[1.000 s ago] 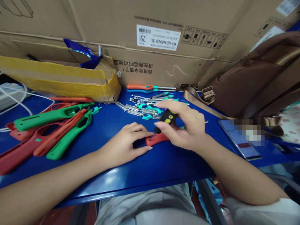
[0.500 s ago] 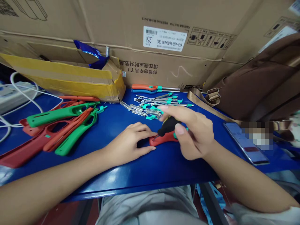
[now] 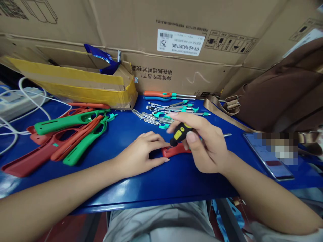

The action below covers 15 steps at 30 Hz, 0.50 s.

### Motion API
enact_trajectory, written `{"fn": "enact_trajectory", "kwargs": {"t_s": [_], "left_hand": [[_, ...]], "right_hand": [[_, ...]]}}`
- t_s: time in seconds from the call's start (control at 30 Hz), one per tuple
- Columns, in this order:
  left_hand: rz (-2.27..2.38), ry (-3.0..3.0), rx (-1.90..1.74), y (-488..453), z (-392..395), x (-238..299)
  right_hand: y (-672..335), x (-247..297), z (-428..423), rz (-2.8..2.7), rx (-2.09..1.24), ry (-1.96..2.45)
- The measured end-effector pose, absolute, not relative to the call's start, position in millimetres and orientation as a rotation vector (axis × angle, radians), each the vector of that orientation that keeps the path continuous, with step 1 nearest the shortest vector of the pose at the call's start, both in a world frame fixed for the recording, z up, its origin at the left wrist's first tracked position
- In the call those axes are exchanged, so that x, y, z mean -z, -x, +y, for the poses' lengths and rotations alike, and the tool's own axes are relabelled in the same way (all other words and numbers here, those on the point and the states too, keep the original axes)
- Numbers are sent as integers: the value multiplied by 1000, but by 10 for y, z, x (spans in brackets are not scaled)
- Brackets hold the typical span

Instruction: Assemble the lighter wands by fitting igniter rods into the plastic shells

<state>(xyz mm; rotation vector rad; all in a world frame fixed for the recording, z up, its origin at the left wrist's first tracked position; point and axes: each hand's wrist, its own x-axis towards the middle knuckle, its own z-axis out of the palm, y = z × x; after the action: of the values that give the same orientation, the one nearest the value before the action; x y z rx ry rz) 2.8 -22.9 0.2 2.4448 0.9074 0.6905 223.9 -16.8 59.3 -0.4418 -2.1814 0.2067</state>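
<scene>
Between thumb and fingers, my left hand (image 3: 141, 153) grips the near end of a red utility lighter (image 3: 177, 151) lying on the blue table (image 3: 151, 188). A black and yellow screwdriver (image 3: 179, 134) is in my right hand (image 3: 210, 146), tilted, its thin shaft reaching down to the lighter's handle near my left fingertips. My right hand hides the lighter's middle; a metal tube (image 3: 227, 134) shows beyond it. Just behind lie several clear fuel tanks (image 3: 150, 118) and metal lighter tubes (image 3: 181, 107) with teal parts and white wires.
Red and green lighter shells (image 3: 72, 121) are piled at left, near white cables (image 3: 24, 97). A yellow-taped carton (image 3: 101, 89) stands behind them. Two assembled lighters (image 3: 157, 94) lie against the cardboard wall (image 3: 113, 27). To the right are a phone (image 3: 267, 156) and a brown bag (image 3: 280, 97).
The screwdriver has turned in my right fingers, so a yellow patch on its handle now shows. My left hand keeps its hold on the lighter. The whole view has shifted slightly.
</scene>
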Motion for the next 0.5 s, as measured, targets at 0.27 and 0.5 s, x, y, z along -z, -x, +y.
{"fn": "enact_trajectory", "kwargs": {"t_s": [0.27, 0.5], "left_hand": [[900, -2423, -696, -40, -229, -11], [900, -2413, -692, -40, -231, -2]], "right_hand": [[-2261, -609, -148, -2204, 3, 473], [-2239, -619, -138, -2184, 20, 463]]}}
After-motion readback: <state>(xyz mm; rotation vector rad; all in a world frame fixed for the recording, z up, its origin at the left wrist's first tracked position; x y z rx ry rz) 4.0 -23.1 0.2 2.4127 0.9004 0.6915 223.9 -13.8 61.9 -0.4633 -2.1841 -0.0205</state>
